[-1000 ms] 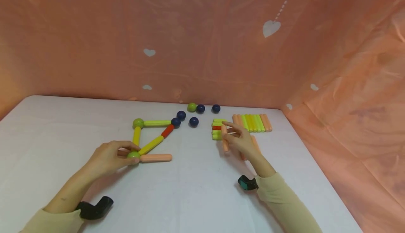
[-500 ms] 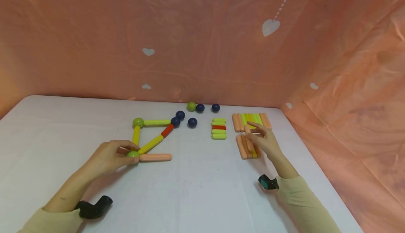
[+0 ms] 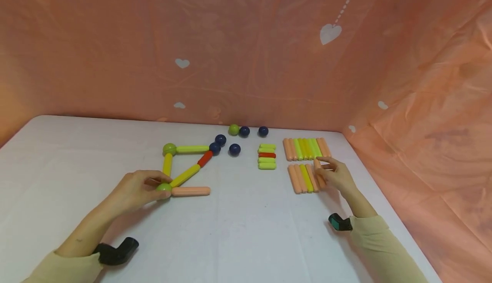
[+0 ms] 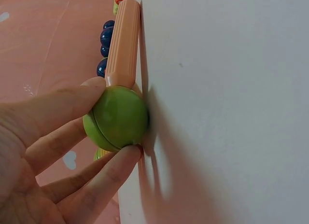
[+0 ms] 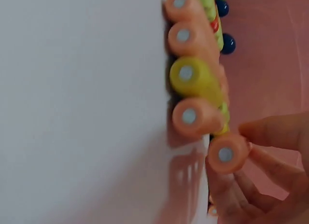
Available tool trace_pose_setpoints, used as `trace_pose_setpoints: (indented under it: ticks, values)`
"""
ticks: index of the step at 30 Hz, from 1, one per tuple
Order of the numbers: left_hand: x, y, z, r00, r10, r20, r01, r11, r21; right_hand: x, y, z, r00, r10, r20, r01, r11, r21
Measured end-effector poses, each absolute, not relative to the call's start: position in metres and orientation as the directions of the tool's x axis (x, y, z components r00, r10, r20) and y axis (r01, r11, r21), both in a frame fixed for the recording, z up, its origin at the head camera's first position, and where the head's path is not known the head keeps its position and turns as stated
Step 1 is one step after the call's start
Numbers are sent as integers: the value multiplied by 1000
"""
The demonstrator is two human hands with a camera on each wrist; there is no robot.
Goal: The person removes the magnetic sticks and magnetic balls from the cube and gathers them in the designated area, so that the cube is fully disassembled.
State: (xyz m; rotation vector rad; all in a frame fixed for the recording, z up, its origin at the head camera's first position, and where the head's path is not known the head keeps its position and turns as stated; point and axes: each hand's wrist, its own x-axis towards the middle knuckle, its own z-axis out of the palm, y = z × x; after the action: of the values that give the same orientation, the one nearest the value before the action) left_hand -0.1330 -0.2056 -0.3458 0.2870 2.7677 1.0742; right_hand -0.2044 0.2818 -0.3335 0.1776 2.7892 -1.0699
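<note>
My left hand (image 3: 140, 189) pinches a green ball (image 4: 120, 119) between thumb and fingers at the near corner of a joined shape. From that ball run an orange rod (image 3: 191, 191), a yellow rod (image 3: 185, 176) slanting to a red rod (image 3: 205, 159), and another yellow rod (image 3: 167, 164) leading to a second green ball (image 3: 169, 149). A lime rod (image 3: 193, 149) joins that one to a dark blue ball (image 3: 215, 148). At the right, my right hand (image 3: 338, 175) pinches an orange rod (image 5: 226, 154), slightly above the table at the right end of a row of orange and yellow rods (image 3: 303, 178).
Behind the near row lies a second row of orange, lime and yellow rods (image 3: 305, 149). Short lime rods with one red rod (image 3: 267, 155) are stacked left of it. Loose blue balls (image 3: 235, 149) and a green ball (image 3: 234, 129) sit toward the back. An orange curtain (image 3: 246, 52) hangs behind the table.
My right hand has carried the orange rod rightward from beside the short rods, over the near row, to that row's right end. The left hand stays on the green ball.
</note>
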Motion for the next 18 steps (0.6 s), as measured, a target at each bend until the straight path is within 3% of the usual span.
trace_pose_setpoints:
  ticks: [11,18]
  values:
    - [-129,-204,-345,-975,207,-78,94,709,699,-202,287,-339,-983,31,-179,140,754,-642]
    - [-125,-203,-343,-976,215,-30,125,668,734,-204,262,-331,-989,40,-141,127,710,-692]
